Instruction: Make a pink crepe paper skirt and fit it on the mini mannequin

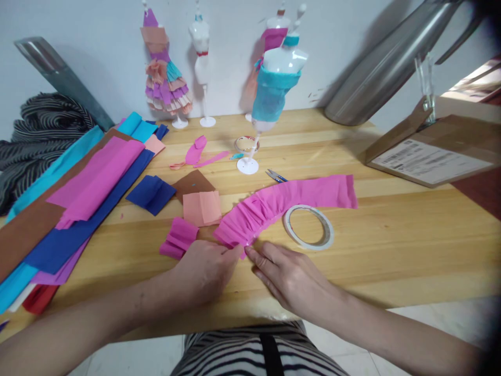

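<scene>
A long pleated strip of pink crepe paper curves across the wooden table. My left hand is closed, pinching the strip's near end at its lower left. My right hand lies beside it with fingers pressed together on the same end, fingertips touching the paper's edge. A roll of clear tape lies just right of the strip. A small folded pink piece sits left of my left hand.
Stacked crepe sheets in pink, blue, brown and teal fill the left. A mannequin in a teal wrap stands mid-table, others at the wall. Small scissors, a salmon square, a cardboard box at right.
</scene>
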{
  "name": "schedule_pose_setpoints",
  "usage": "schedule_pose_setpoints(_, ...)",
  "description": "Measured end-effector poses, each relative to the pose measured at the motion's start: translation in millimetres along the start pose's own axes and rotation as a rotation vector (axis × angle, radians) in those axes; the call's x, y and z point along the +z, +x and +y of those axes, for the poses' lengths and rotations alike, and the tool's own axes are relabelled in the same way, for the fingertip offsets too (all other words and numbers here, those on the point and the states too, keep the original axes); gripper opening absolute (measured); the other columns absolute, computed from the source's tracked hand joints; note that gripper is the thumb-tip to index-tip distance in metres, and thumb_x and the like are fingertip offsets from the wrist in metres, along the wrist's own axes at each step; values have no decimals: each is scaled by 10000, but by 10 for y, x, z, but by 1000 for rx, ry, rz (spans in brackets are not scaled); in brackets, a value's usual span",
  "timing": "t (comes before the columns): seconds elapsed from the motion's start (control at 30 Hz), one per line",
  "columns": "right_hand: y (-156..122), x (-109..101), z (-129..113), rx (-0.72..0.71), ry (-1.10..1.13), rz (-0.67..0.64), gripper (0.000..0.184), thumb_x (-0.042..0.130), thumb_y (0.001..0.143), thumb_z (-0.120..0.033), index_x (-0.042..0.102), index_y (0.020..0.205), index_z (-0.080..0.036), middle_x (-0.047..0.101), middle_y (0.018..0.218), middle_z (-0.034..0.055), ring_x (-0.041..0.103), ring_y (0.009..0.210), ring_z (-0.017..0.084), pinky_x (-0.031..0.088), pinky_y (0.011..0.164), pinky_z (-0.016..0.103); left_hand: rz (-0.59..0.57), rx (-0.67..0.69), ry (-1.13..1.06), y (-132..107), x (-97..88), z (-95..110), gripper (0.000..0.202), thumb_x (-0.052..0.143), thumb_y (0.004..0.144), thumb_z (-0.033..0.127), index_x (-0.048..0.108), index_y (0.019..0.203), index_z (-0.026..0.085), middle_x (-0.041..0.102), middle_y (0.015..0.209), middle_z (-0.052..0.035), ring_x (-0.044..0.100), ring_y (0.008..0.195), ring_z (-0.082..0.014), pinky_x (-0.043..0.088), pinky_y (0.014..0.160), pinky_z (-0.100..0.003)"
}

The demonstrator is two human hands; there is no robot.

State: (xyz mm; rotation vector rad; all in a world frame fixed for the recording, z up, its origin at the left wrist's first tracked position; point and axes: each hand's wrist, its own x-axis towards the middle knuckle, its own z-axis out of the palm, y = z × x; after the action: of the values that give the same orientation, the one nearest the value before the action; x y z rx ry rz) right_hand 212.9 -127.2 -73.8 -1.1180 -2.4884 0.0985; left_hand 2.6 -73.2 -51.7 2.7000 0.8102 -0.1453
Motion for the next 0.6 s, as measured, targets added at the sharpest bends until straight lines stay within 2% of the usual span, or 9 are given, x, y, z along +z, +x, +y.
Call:
schedule_pose_setpoints(0.17,-22,18,0,-16,-9,70,253,441,956,-116,649,1086,-55,671,902,149,671,807,208,603,719,319,-34,-29,62,-15,-43,15,178,525,765,69,583,912,152,685,733,-52,643,618,-219,401,504,-291)
schedule_pose_setpoints(0.27,-55,2,26,-27,44,130,281,464,936,-91,626,1165,-78,681,908,138,676,834,207,598,731,316,-24,-16,69,-8,-6,5,195,531,744,72,581,909,163,691,748,-52,650,632,-227,418,509,-307)
schedule_pose_setpoints(0.4,-97,-64,43,-56,79,198,326,486,916,-74,592,1223,-90,701,844,112,675,748,197,577,661,299,8,12,81,0,63,15,192,552,756,99,589,931,168,704,745,-53,647,614,-211,408,497,-302)
schedule_pose_setpoints(0.5,-115,-112,30,-55,83,197,313,466,926,-79,590,1212,-113,719,828,104,683,723,197,564,642,297,74,88,139,-52,57,32,187,534,784,88,592,955,139,684,697,-47,620,562,-193,383,461,-306)
schedule_pose_setpoints(0.6,-124,-136,37,-68,98,191,348,444,930,-79,589,1238,-155,735,840,86,695,742,192,564,667,291,231,161,222,-151,-62,-30,237,424,857,64,592,1019,110,628,630,-20,572,533,-173,393,469,-300)
